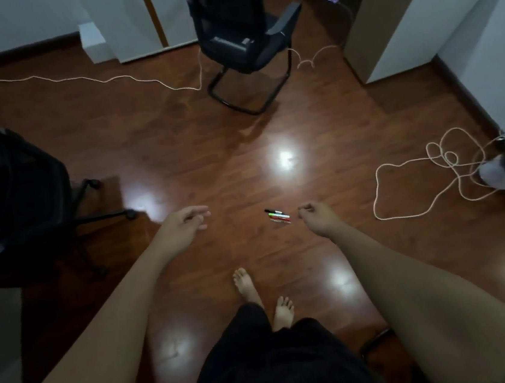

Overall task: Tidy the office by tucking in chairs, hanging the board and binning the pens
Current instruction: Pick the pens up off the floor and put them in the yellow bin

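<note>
Right hand (315,217): fingers curled in loosely, holding nothing, poised just right of the pens (277,215), likely to pick them up. Left hand (186,227): open, empty, well left of them, probably for balance. Pens: you find them bunched on the floor (224,150) between both hands. Chair (244,44): far beyond, not tucked in.
</note>
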The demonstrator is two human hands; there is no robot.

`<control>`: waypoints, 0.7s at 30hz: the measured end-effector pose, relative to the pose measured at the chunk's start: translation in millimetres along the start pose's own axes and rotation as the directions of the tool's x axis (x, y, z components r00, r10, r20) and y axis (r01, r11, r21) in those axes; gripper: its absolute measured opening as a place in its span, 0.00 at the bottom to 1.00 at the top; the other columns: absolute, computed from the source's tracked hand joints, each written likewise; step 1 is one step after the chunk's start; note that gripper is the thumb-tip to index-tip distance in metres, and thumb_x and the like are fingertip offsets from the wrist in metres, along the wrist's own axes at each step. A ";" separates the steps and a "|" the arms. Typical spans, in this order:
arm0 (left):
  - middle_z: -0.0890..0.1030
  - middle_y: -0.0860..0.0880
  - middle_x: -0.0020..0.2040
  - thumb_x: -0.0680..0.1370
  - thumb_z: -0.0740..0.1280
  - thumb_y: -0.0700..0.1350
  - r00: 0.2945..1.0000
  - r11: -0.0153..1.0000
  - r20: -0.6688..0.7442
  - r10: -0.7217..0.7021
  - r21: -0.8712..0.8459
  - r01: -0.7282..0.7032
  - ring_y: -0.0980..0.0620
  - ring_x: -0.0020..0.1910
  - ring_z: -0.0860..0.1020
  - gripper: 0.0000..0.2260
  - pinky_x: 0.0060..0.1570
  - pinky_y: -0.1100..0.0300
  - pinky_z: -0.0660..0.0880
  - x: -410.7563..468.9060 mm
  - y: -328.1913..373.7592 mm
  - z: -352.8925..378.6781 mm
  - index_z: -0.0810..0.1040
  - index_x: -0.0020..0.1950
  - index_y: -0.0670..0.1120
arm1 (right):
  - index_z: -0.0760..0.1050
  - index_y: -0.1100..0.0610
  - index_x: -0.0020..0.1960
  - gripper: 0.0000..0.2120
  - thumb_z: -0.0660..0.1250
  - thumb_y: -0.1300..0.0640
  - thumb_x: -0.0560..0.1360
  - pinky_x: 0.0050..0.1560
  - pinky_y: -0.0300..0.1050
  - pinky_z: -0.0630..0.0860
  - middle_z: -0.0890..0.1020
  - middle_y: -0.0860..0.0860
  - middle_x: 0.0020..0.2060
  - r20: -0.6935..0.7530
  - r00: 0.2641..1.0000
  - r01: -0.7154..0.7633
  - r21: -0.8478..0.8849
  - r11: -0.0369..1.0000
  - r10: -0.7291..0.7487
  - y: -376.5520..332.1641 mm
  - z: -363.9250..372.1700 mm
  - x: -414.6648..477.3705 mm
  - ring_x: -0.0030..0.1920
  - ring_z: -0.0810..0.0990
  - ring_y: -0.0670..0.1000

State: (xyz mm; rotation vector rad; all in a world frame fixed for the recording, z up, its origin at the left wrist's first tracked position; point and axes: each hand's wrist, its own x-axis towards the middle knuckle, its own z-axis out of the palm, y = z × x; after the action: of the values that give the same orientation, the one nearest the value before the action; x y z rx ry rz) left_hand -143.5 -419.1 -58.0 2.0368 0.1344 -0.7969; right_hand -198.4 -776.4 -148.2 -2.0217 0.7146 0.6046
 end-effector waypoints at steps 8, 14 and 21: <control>0.82 0.50 0.66 0.88 0.60 0.42 0.994 1.000 0.109 -0.013 0.028 0.010 0.57 0.51 0.84 0.15 0.44 0.70 0.76 97.0 43.2 11.4 0.77 0.73 0.45 | 0.83 0.59 0.59 0.11 0.64 0.59 0.82 0.49 0.44 0.74 0.85 0.56 0.49 -0.026 0.999 -0.044 0.036 0.998 0.045 -22.7 -18.1 36.6 0.48 0.81 0.54; 0.82 0.42 0.68 0.87 0.58 0.37 0.977 0.998 0.212 -0.037 0.058 0.025 0.45 0.56 0.83 0.15 0.32 0.75 0.72 152.0 63.2 26.5 0.77 0.72 0.39 | 0.83 0.62 0.59 0.14 0.64 0.56 0.82 0.60 0.60 0.79 0.87 0.62 0.51 -0.053 0.994 -0.093 0.112 0.989 0.099 -20.4 -33.9 70.9 0.55 0.85 0.61; 0.82 0.44 0.69 0.88 0.57 0.40 0.956 0.991 0.268 -0.120 0.096 0.097 0.47 0.56 0.83 0.16 0.37 0.72 0.75 208.0 80.8 53.6 0.74 0.74 0.42 | 0.83 0.60 0.62 0.13 0.64 0.56 0.84 0.65 0.60 0.78 0.87 0.59 0.57 -0.024 0.993 -0.114 0.125 0.986 0.118 -6.2 -59.8 118.5 0.60 0.85 0.58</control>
State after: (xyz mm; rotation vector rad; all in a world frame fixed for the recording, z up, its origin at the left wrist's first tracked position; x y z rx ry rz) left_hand 25.0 -550.8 -141.2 1.9863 0.0579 -1.1611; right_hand -100.9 -855.1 -192.3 -1.8886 0.8725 0.5826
